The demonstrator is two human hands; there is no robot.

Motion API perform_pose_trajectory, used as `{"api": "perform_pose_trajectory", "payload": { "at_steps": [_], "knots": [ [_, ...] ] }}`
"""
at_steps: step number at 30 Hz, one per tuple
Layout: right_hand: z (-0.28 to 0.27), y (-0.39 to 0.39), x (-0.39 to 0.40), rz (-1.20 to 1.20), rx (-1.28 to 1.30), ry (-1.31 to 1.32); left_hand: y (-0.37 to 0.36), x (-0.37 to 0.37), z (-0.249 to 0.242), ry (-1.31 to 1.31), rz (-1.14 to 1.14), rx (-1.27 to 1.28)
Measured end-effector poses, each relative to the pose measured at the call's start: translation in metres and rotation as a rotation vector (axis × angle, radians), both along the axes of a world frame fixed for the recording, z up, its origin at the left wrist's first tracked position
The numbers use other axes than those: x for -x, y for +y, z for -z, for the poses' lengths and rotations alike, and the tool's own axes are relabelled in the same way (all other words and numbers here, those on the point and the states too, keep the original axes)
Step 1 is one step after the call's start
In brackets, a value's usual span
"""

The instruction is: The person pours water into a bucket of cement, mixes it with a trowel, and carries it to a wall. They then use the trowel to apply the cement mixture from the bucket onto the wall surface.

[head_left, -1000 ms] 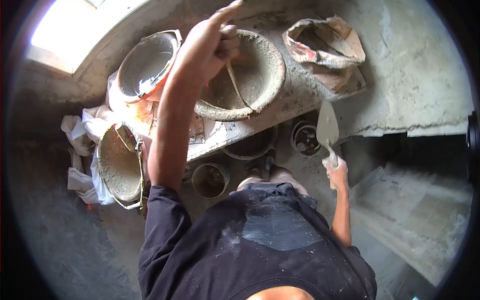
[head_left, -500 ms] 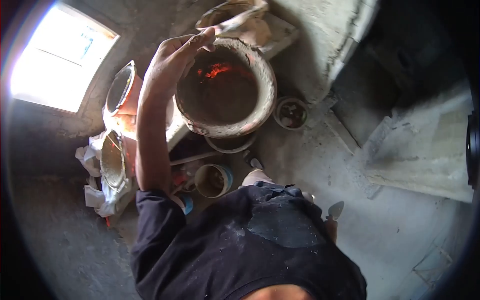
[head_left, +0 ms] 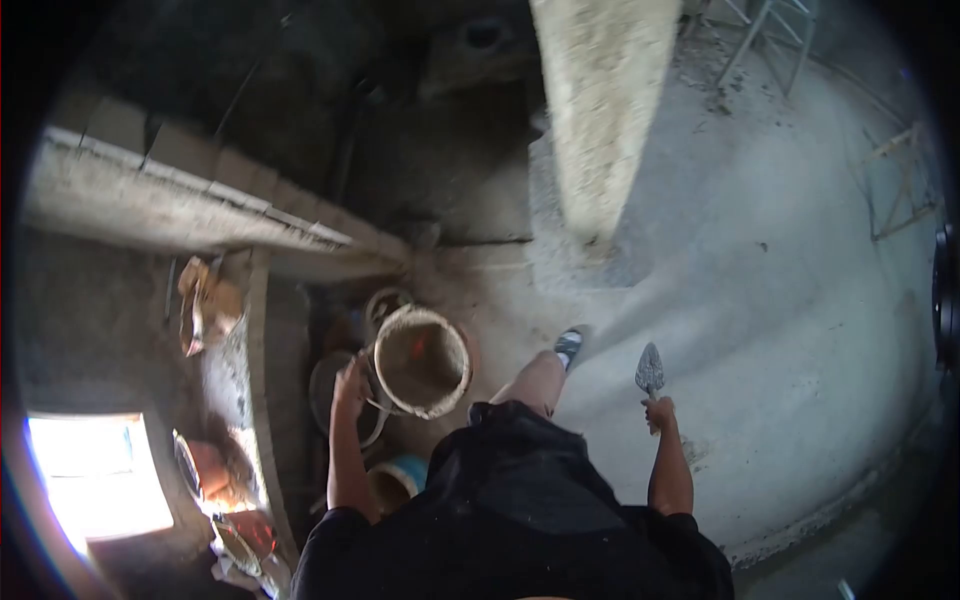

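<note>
My left hand (head_left: pixel 352 384) is closed at the left side of a mortar-crusted bucket (head_left: pixel 462 362); whether it grips the rim or the handle is hard to make out. The bucket hangs tilted with its mouth toward me, and a reddish patch shows inside. In my right hand (head_left: pixel 658 412) is a pointing trowel (head_left: pixel 650 368), its fingers wrapped round the handle. The grey blade points away from me over the concrete floor.
Below the held bucket stands a blue-rimmed bucket (head_left: pixel 408 470). An orange bucket (head_left: pixel 205 470) and a torn paper bag (head_left: pixel 200 305) are on a ledge at left. A concrete pillar (head_left: pixel 605 110) rises ahead. Metal frames (head_left: pixel 775 35) stand at far right.
My view has swung to the right. The bucket, raised close to me before, is now lower and farther away, still in my left hand. The trowel in my right hand has come out from beside my body.
</note>
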State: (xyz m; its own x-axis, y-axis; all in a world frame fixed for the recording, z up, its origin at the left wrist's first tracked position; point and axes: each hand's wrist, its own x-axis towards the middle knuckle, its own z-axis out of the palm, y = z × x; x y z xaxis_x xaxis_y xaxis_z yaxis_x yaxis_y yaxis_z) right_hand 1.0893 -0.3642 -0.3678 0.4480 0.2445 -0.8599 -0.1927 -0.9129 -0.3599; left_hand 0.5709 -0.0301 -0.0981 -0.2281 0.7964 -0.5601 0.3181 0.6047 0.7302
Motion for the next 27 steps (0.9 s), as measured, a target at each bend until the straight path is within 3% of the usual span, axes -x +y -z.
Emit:
{"api": "perform_pose_trajectory", "payload": {
  "at_steps": [5, 6, 7, 9, 11, 13, 15, 17, 21, 24, 27],
  "knots": [
    [0.08, -0.048, -0.131, 0.258, 0.014, 0.112, -0.009, -0.121, 0.129, -0.17, -0.194, 0.144],
    [0.061, -0.051, -0.148, 0.254, -0.062, 0.067, -0.017, -0.139, 0.151, -0.224, -0.258, 0.192],
    [0.102, -0.083, -0.179, -0.094, -0.125, 0.021, -0.025, -0.162, 0.171, -0.246, -0.269, 0.194],
    [0.064, -0.077, -0.217, 0.157, 0.037, 0.054, -0.036, -0.211, 0.209, 0.033, -0.453, 0.32],
    [0.05, -0.092, -0.256, 0.341, 0.024, 0.072, -0.061, -0.266, 0.198, 0.1, -0.465, 0.146],
    [0.021, -0.086, -0.294, 0.314, 0.126, 0.035, -0.059, -0.273, 0.193, 0.149, -0.58, 0.309],
    [0.035, -0.087, -0.34, 0.361, 0.131, 0.077, -0.063, -0.294, 0.187, 0.083, -0.602, 0.251],
    [0.024, -0.066, -0.383, 0.433, 0.279, 0.157, -0.067, -0.324, 0.183, 0.161, -0.643, 0.268],
    [0.068, -0.032, -0.471, 0.539, 0.231, 0.153, -0.087, -0.416, 0.188, 0.3, -0.678, 0.266],
    [0.067, 0.018, -0.554, 0.341, 0.16, 0.158, -0.079, -0.481, 0.21, 0.324, -0.701, 0.34],
    [0.104, 0.075, -0.65, 0.111, 0.116, 0.19, -0.078, -0.558, 0.229, 0.246, -0.671, 0.343]
  ]
}}
